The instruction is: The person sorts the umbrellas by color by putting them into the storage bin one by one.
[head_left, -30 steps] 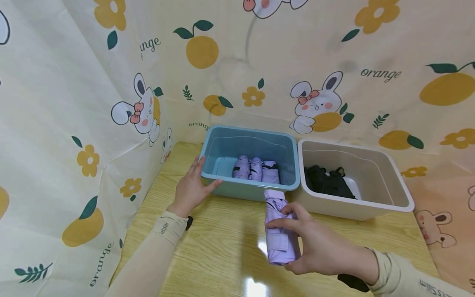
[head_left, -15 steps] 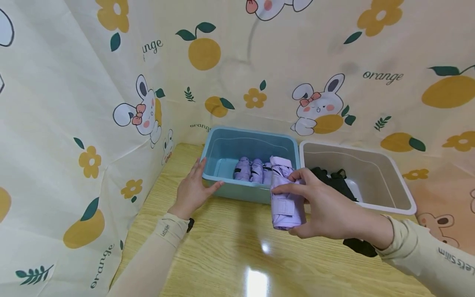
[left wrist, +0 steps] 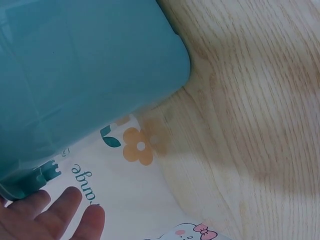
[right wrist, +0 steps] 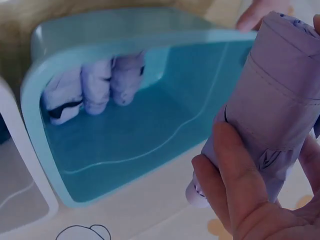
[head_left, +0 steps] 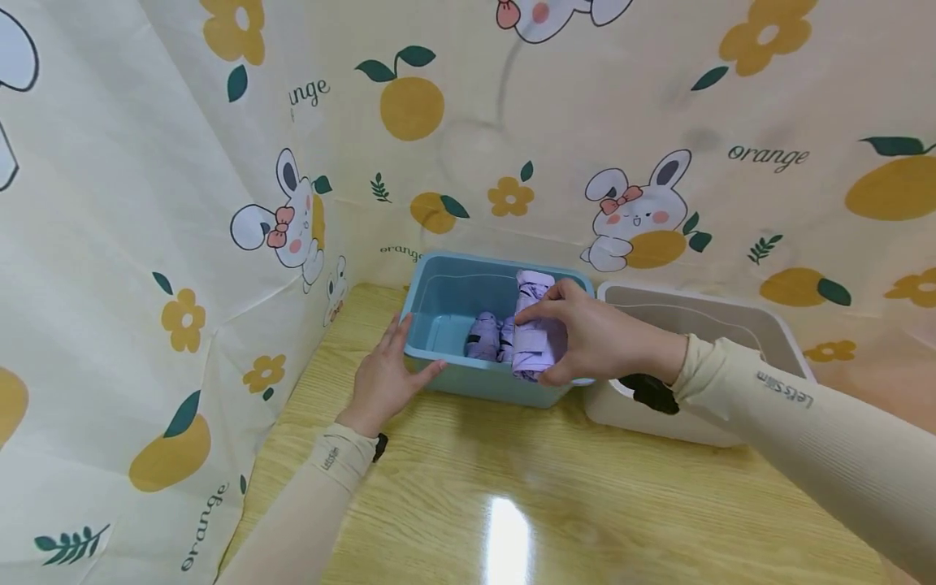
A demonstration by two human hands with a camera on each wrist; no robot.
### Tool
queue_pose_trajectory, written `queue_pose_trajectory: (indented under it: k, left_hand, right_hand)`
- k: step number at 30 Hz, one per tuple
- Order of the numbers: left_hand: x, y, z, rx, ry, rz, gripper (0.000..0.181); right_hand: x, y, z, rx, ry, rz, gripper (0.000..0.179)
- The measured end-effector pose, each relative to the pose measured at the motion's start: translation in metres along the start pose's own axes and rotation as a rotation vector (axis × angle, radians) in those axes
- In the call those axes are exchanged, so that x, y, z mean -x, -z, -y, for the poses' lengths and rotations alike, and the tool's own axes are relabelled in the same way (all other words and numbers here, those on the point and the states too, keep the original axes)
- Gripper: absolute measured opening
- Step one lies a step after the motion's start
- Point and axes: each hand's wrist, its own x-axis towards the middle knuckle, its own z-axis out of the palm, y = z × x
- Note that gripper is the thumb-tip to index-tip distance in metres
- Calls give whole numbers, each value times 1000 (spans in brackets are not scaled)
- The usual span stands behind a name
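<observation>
My right hand (head_left: 592,329) grips a folded lilac umbrella (head_left: 532,349) by its sides, thumb low and fingers higher up. The umbrella is held over the right part of the blue bin (head_left: 483,383). Inside this bin, several more lilac umbrellas (right wrist: 97,85) lie side by side; in the head view the held one covers part of them. My left hand (head_left: 383,382) rests at the bin's left front corner, fingers spread along the rim and thumb near the front edge. In the left wrist view its fingertips (left wrist: 70,205) appear beside the rim.
A cream bin (head_left: 658,426) stands close to the blue bin's right side, largely behind my right arm. A dark thing (right wrist: 3,131) shows inside it. Both stand on a wood-grain table (head_left: 439,487), with a printed cloth (head_left: 453,162) behind and to the left.
My right hand has carried the umbrella up and away from me, from in front of the blue bin to over it. My left hand stays at the rim.
</observation>
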Motion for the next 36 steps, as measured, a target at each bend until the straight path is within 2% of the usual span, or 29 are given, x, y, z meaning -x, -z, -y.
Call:
queue_pose_trajectory:
  k: [8, 17, 23, 36]
  left_hand:
    - [2, -1, 2, -18, 29, 15, 102]
    - [0, -4, 1, -1, 15, 13, 102]
    - [-2, -4, -1, -2, 10, 14, 102]
    - [-2, -1, 1, 2, 16, 7, 101]
  right_hand:
    - [-55, -5, -10, -24, -50, 101, 73]
    - [-104, -24, -27, 22, -51, 185, 72]
    - [-123, -32, -31, 9, -30, 218, 71]
    - [-150, -50, -41, -47, -76, 266, 73]
